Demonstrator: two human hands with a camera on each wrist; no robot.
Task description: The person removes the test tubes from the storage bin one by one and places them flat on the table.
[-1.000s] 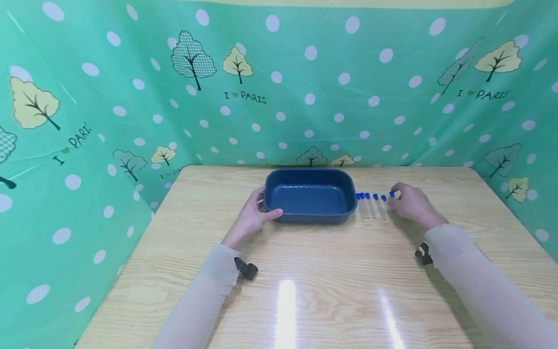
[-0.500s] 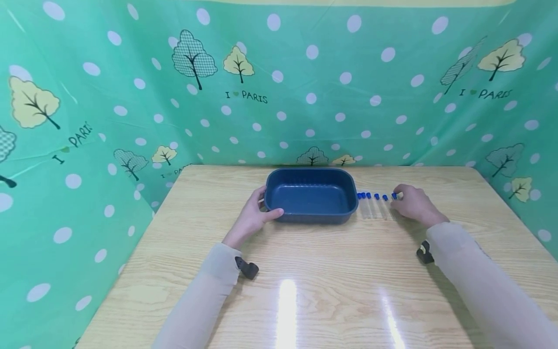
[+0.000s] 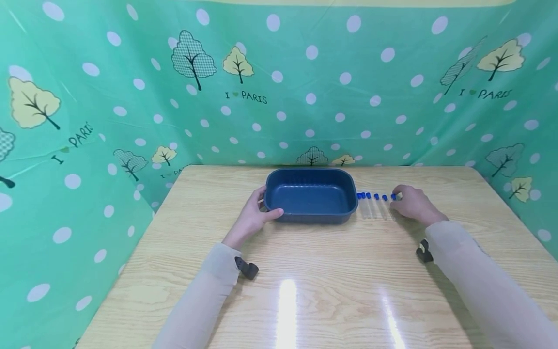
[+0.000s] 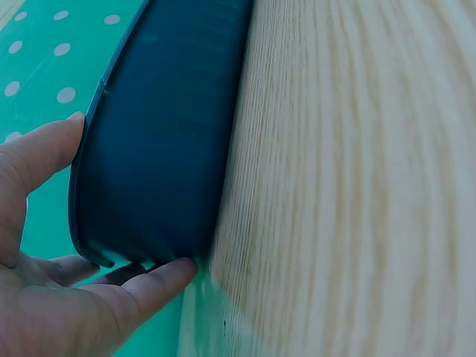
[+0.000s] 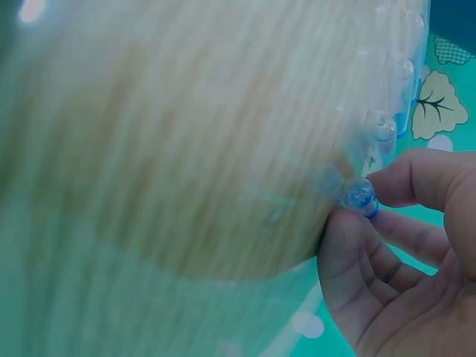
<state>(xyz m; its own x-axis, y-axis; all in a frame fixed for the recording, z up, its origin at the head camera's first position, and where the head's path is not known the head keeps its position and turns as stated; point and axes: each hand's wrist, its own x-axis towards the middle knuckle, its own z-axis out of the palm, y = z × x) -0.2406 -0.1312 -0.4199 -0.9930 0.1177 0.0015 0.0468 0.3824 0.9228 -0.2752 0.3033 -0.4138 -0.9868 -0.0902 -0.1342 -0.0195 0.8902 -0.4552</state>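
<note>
A dark blue plastic basin (image 3: pixel 310 219) stands on the wooden table. My left hand (image 3: pixel 254 213) holds its left end, the thumb on the front rim and the fingers round the side. In the left wrist view, the thumb touches the basin's (image 4: pixel 160 134) rim, and one fingertip reaches its lower edge. Right of the basin, several clear test tubes (image 3: pixel 376 208) with blue caps lie in a row. With thumb and fingers, my right hand (image 3: pixel 413 204) pinches the rightmost test tube (image 5: pixel 361 193); its rounded end faces the right wrist camera.
Wooden tabletop (image 3: pixel 331 271) stretches in front of the basin and to both sides. A green dotted curtain (image 3: pixel 314 97) hangs behind the table and along its sides. Bright light reflections lie on the table's front part.
My right hand has moved slightly right and down with its test tube, which now lines up with the row. The left hand and the basin stay in place.
</note>
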